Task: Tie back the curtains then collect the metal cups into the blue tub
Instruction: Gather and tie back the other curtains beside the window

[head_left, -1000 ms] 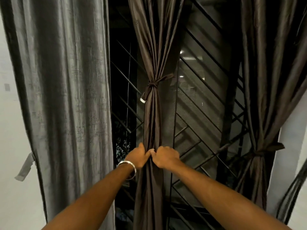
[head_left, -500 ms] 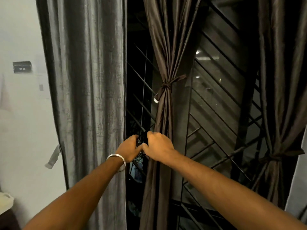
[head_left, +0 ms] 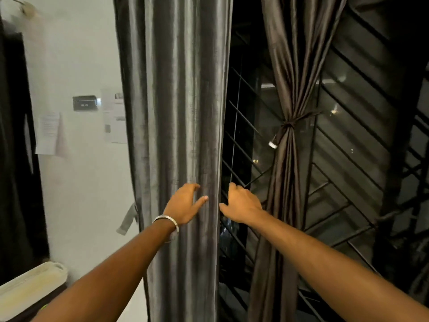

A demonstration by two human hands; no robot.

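With the brown curtain (head_left: 287, 159) now released and tied, both hands, left hand (head_left: 183, 205) and right hand (head_left: 241, 203), fingers spread, flank the untied grey curtain (head_left: 176, 112) edge beside it.

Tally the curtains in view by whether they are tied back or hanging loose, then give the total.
Tied back: 1, the brown curtain, cinched by its tie.
Hanging loose: 1, the grey curtain, with the left hand and the right hand at its right edge; its loose tie-back strap dangles at its left side.
Total: 2
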